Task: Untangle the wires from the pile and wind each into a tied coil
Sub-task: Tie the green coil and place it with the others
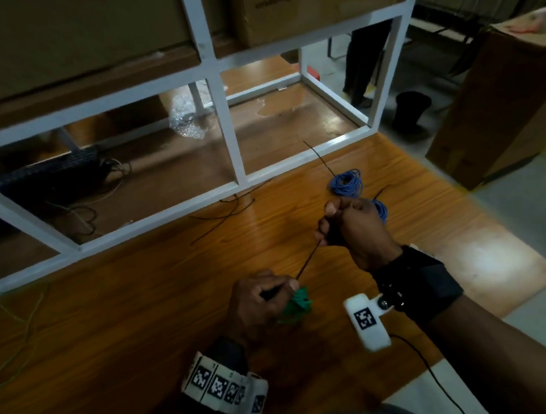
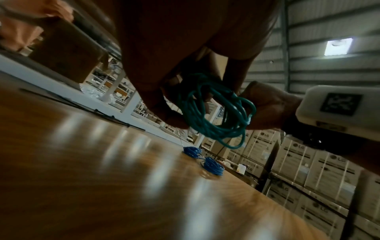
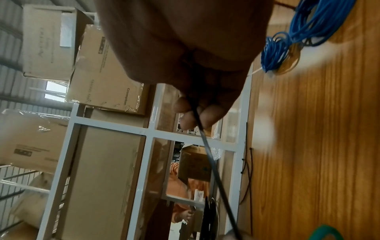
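Note:
My left hand (image 1: 265, 297) grips a coil of green wire (image 1: 297, 304) just above the wooden table (image 1: 143, 315); the left wrist view shows the green wire coil (image 2: 218, 110) bunched in its fingers. A black cable tie (image 1: 308, 259) runs taut from that hand up to my right hand (image 1: 338, 221), which is curled round the tie's far end. In the right wrist view the black cable tie (image 3: 207, 151) leaves the right fingers (image 3: 185, 112). Two blue wire coils lie beyond the right hand: one coil (image 1: 346, 183) in full view, the other coil (image 1: 381, 209) partly hidden.
Loose black cable ties (image 1: 229, 207) lie near the table's far edge, beside a white metal frame (image 1: 234, 151). Thin green wire (image 1: 23, 331) trails at the left edge. Cardboard boxes (image 1: 501, 97) stand at right. A person in orange (image 3: 180, 186) shows past the frame.

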{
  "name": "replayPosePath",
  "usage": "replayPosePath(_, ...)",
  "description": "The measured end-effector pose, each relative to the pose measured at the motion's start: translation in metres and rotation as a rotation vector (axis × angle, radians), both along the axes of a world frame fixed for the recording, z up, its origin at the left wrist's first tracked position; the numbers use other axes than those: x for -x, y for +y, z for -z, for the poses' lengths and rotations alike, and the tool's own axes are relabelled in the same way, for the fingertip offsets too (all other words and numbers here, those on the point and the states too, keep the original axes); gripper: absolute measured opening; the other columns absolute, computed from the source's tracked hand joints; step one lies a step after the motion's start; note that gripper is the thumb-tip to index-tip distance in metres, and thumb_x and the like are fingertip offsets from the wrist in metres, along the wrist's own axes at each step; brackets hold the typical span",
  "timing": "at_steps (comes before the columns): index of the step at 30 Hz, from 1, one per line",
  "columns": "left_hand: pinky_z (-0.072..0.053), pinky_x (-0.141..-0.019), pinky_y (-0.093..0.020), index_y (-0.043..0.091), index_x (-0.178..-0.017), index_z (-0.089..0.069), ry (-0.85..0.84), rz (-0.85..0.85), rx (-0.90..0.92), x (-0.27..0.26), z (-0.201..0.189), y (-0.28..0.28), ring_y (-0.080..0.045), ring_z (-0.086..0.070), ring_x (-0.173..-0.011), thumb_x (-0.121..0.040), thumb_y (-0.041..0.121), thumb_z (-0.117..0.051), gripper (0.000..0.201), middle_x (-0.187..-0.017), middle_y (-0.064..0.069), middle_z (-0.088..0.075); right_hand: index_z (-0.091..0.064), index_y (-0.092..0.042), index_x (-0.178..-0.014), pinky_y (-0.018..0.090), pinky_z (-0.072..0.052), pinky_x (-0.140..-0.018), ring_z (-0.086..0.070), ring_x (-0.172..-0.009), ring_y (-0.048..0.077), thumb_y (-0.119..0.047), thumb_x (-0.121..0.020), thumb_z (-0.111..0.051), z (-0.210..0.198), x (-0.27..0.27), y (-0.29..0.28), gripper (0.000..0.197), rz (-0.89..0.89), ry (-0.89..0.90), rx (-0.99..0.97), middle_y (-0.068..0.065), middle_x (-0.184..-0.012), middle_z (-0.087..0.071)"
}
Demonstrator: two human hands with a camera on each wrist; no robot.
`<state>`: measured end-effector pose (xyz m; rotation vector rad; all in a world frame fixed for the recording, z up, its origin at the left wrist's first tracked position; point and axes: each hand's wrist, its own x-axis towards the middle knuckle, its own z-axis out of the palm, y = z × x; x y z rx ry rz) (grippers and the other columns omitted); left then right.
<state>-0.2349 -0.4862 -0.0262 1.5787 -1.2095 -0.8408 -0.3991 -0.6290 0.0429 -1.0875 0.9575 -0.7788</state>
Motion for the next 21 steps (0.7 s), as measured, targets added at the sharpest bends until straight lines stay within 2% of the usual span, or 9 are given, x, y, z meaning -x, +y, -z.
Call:
replayPosePath(2,-0.056,-0.069,-0.046,0.041,-0.073,-0.077,0.106,-0.047,-0.059,0.007,-0.001,-0.003,-0.02,-0.07,-0.08,-0.074,0.051,-0.071,0.012,-0.079,0.003,-0.071,-0.053,-0.006,-0.089,0.039,-0.054,-0.058,-0.063,-0.063,0.031,0.012,-0.095,-0.039,0.001,0.007,-0.003,0.024,-0.009,0.012,-0.014,0.013,-0.066,-0.057)
replayPosePath(4,-0.057,-0.072,-0.047,0.029,-0.074,-0.079,0.247,-0.084,-0.161,0.021,-0.009,-0.01,-0.022,-0.071,-0.078,-0.069,0.051,-0.074,0.023,-0.076,0.004,-0.073,-0.055,-0.005,-0.094,0.041,-0.059,-0.066,-0.068,-0.075,0.034,0.005,-0.101,-0.046,-0.002,0.014,-0.011,0.016,-0.066,0.045,0.008,0.015,-0.074,-0.065)
replayPosePath(6,-0.055,-0.067,-0.041,0.01,-0.079,-0.078,0.376,-0.115,-0.238,0.039,-0.016,-0.017,-0.028,-0.068,-0.073,-0.077,0.034,-0.077,0.024,-0.073,-0.008,-0.071,-0.059,-0.008,-0.109,0.044,-0.061,-0.076,-0.073,-0.088,0.033,-0.015,-0.106,-0.055,-0.005,0.022,-0.013,0.008,-0.172,0.105,0.062,0.014,-0.09,-0.075)
replayPosePath(8,-0.052,-0.065,-0.037,0.001,-0.083,-0.075,0.547,-0.2,-0.295,0.055,-0.025,-0.029,-0.029,-0.064,-0.069,-0.086,0.016,-0.072,0.016,-0.072,-0.014,-0.069,-0.058,-0.025,-0.128,0.043,-0.061,-0.085,-0.074,-0.102,0.023,-0.043,-0.101,-0.06,-0.003,0.03,-0.009,0.032,-0.272,0.202,0.099,0.007,-0.108,-0.077)
replayPosePath(10,-0.053,-0.066,-0.038,0.009,-0.08,-0.076,0.649,-0.271,-0.329,0.065,-0.028,-0.045,-0.029,-0.069,-0.07,-0.086,0.016,-0.071,0.011,-0.078,-0.013,-0.074,-0.053,-0.038,-0.137,0.041,-0.059,-0.092,-0.071,-0.111,0.015,-0.059,-0.091,-0.062,0.003,0.041,0.001,0.052,-0.305,0.236,0.067,-0.002,-0.121,-0.073)
replayPosePath(12,-0.056,-0.07,-0.042,0.014,-0.08,-0.077,0.688,-0.292,-0.317,0.071,-0.028,-0.059,-0.029,-0.072,-0.078,-0.086,0.022,-0.071,0.011,-0.084,-0.013,-0.076,-0.056,-0.036,-0.138,0.043,-0.059,-0.094,-0.07,-0.111,0.014,-0.058,-0.088,-0.067,0.013,0.052,0.011,0.056,-0.313,0.236,0.046,-0.006,-0.122,-0.072)
replayPosePath(16,-0.058,-0.086,-0.052,0.022,-0.088,-0.077,0.653,-0.198,-0.371,0.081,-0.023,-0.079,-0.028,-0.072,-0.094,-0.087,0.037,-0.071,0.016,-0.096,-0.009,-0.076,-0.073,-0.018,-0.117,0.04,-0.062,-0.082,-0.075,-0.099,0.023,-0.036,-0.094,-0.071,0.028,0.074,0.019,0.029,-0.273,0.26,0.141,0.001,-0.108,-0.078)
replayPosePath(18,-0.059,-0.083,-0.047,0.025,-0.098,-0.073,0.642,-0.145,-0.435,0.085,-0.024,-0.086,-0.024,-0.07,-0.099,-0.09,0.042,-0.067,0.019,-0.105,-0.006,-0.074,-0.076,-0.016,-0.111,0.041,-0.063,-0.08,-0.075,-0.095,0.026,-0.033,-0.094,-0.071,0.035,0.086,0.012,0.025,-0.162,0.271,0.127,0.003,-0.103,-0.079)
replayPosePath(21,-0.059,-0.083,-0.042,0.027,-0.114,-0.065,0.607,-0.089,-0.447,0.084,-0.027,-0.091,-0.017,-0.064,-0.107,-0.091,0.041,-0.066,0.028,-0.116,0.001,-0.068,-0.078,-0.009,-0.105,0.044,-0.063,-0.078,-0.076,-0.083,0.029,-0.033,-0.091,-0.076,0.052,0.11,-0.015,0.028,0.148,0.313,0.018,0.01,-0.094,-0.079)
